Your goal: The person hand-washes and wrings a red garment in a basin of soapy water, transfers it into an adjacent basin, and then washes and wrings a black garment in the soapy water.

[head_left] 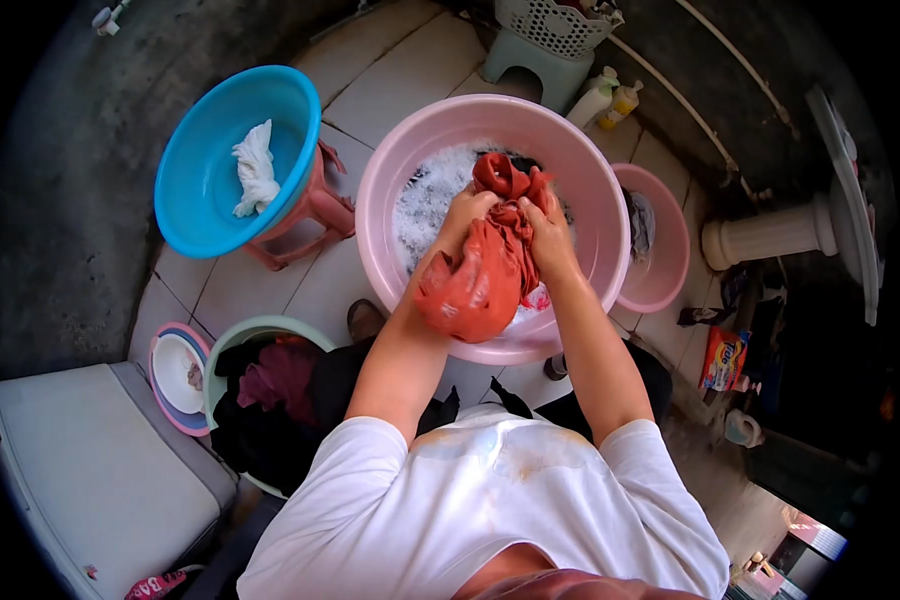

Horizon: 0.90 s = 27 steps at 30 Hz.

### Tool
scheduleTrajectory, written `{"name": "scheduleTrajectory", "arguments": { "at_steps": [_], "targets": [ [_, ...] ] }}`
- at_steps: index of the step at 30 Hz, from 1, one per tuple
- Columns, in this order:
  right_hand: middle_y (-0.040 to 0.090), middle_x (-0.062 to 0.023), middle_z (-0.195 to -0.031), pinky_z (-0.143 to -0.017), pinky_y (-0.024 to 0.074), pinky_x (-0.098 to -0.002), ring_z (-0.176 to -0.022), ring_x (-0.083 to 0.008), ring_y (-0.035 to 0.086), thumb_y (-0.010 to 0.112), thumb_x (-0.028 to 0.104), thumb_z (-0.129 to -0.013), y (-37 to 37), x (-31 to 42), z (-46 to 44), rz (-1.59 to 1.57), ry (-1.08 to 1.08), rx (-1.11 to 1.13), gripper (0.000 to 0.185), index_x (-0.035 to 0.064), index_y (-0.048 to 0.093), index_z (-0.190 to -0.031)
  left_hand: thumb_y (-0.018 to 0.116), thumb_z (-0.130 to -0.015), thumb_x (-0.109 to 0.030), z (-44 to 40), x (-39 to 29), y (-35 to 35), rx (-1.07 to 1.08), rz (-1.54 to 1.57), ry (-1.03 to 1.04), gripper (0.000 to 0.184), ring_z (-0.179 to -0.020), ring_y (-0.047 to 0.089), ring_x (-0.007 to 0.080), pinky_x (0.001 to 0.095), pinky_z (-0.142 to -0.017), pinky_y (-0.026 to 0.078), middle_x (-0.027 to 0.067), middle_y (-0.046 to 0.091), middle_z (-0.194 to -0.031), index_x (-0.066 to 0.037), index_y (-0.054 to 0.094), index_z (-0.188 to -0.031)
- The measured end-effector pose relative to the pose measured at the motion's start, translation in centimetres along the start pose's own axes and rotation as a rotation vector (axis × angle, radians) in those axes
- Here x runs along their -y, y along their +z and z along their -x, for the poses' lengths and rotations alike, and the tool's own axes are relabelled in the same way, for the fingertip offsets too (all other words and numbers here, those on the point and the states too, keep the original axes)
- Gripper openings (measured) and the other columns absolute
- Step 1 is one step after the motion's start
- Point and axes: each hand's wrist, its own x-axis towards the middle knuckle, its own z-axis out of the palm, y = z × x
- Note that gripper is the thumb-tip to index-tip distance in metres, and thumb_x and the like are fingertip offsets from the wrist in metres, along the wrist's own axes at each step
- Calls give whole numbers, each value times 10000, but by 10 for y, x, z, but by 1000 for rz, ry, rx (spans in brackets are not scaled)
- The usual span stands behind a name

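A wet red cloth [478, 290] is bunched up over a large pink basin [375, 195] that holds white suds [425, 205] and some dark fabric. My left hand [467, 215] is closed round the cloth on its left side. On the right side my right hand [550, 235] grips the same cloth, its fingers wrapped in the folds. Between the two hands the cloth is twisted, and a part of it sticks up above them. Its lower part bulges over my left forearm and the basin's near side.
A blue basin [185, 180] with a white cloth [256, 170] rests on a red stool [320, 205]. A smaller pink basin [670, 240] stands right. A green tub [280, 325] of dark clothes is at lower left. Bottles [595, 98] and a grey-green stool [530, 72] are behind.
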Motion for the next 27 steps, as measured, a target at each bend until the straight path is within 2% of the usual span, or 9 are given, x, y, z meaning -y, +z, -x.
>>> {"name": "scheduleTrajectory", "arguments": {
  "at_steps": [5,7,9,11,17,19,21,25,27],
  "targets": [
    [471,-123,-1219,-956,327,-294,-1128,-195,447,441,92,-850,4,4,8,295,51,118,467,-7,341,-1295,583,-827,-294,15,-15,5,192,137,-154,366,-813,589,139,270,-732,491,48,595,-941,-62,526,-1105],
    [421,-162,-1273,-997,283,-301,-1199,-242,390,427,78,-825,2,-4,1,681,-160,197,501,-17,325,-1306,603,-821,-321,1,-4,-8,229,137,-152,384,-813,587,129,261,-740,484,34,598,-955,-81,532,-1112],
    [293,-212,-1364,-1039,218,-353,-1299,-299,245,441,122,-800,4,-9,-7,823,-231,206,596,-11,246,-1347,601,-821,-301,-2,-1,-9,192,142,-204,366,-820,585,130,262,-739,481,40,600,-973,-91,534,-1113],
    [154,-258,-1406,-1023,85,-557,-1317,-429,82,462,188,-782,8,-8,-11,1123,-234,93,678,1,173,-1367,593,-821,-253,-14,0,-17,197,104,-230,324,-799,588,135,267,-728,481,47,606,-947,-78,548,-1090],
    [122,-283,-1405,-1015,92,-561,-1324,-408,84,668,357,-691,15,22,-5,948,-424,198,936,7,139,-1379,523,-812,-177,-4,-16,-7,180,-79,-102,216,-757,602,187,291,-715,489,95,618,-867,-35,574,-966],
    [123,-237,-1424,-1049,129,-494,-1330,-384,94,718,413,-653,34,58,32,831,-546,656,975,64,182,-1389,502,-818,-181,-3,-17,-10,169,-101,-100,208,-762,603,202,305,-720,493,101,618,-869,-36,570,-950],
    [126,-222,-1429,-1011,136,-584,-1331,-371,118,757,464,-581,57,71,70,1149,-530,840,990,166,255,-1381,480,-823,-184,-7,-15,-23,150,-53,-173,203,-767,605,217,319,-724,497,108,618,-872,-38,566,-935],
    [450,-81,-1241,-943,215,-656,-1216,-295,367,666,234,-668,57,27,67,1463,-902,671,465,189,554,-1117,436,-835,-191,-23,3,-48,0,176,-250,206,-778,607,247,347,-732,504,121,618,-876,-41,559,-903],
    [573,-4,-929,-942,277,-581,-972,-209,520,647,166,-663,39,34,54,1351,-833,741,197,145,601,-853,414,-841,-195,-27,-2,-53,-50,265,-237,213,-783,608,262,361,-737,507,127,618,-878,-43,555,-888]
  ]
}}
